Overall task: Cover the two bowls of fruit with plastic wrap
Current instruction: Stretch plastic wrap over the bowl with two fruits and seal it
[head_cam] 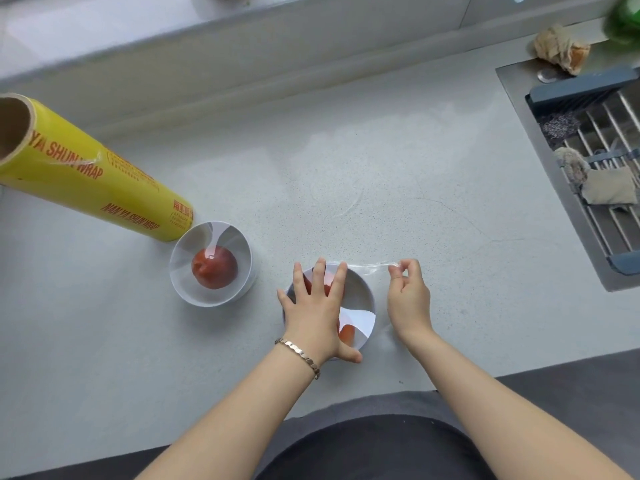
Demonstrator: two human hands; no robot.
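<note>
ok so left grip [317, 306] lies flat on the near bowl [372, 301] by the surface's front, right grip [408, 296] pinches a stretched plastic wrap strand [367, 265] off its rim, so tug hard and it probably tears.

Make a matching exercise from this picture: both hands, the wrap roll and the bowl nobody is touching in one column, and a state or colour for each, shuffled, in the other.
Column one
1. left hand
2. right hand
3. wrap roll
4. left bowl

Column two
A. yellow with red lettering
B. pinches a stretched strand of film
C. holds one red fruit
D. rests flat, fingers spread, on the near bowl

Pairs: 1-D, 2-B, 3-A, 4-C.
</note>
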